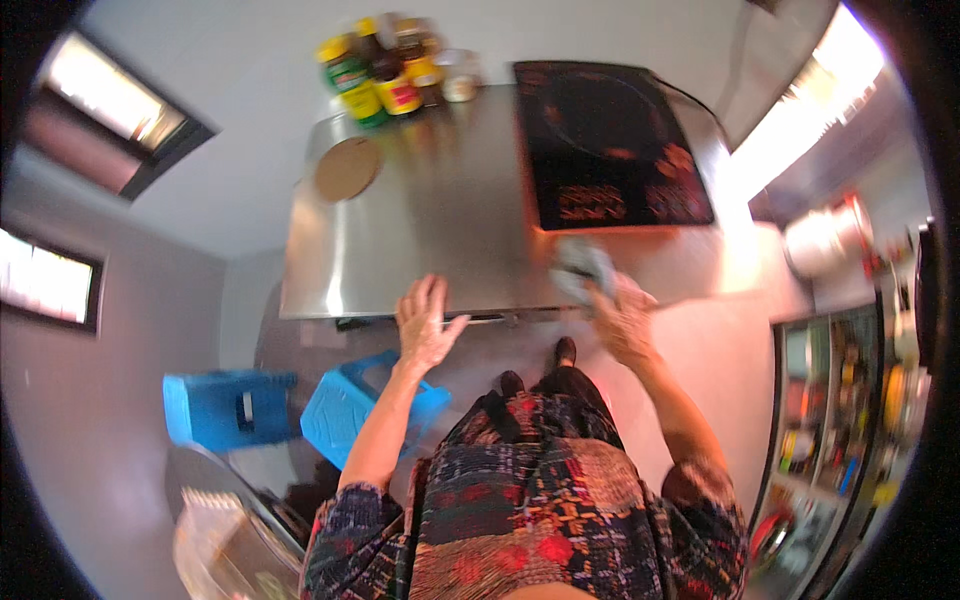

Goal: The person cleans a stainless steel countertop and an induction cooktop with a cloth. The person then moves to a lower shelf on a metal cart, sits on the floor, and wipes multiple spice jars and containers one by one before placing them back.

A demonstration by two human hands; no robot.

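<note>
My right hand (622,318) grips a crumpled grey cloth (580,266) and presses it on the front part of the steel counter (440,230), just below the black induction hob (610,145). My left hand (425,320) rests flat on the counter's front edge, fingers spread, holding nothing. Both forearms come up from my patterned sleeves at the bottom of the picture.
Several jars and bottles (385,65) crowd the counter's far left corner, beside a round brown board (348,168). Two blue plastic stools (235,408) stand on the floor at the left. A glass-door fridge (850,420) full of bottles stands at the right.
</note>
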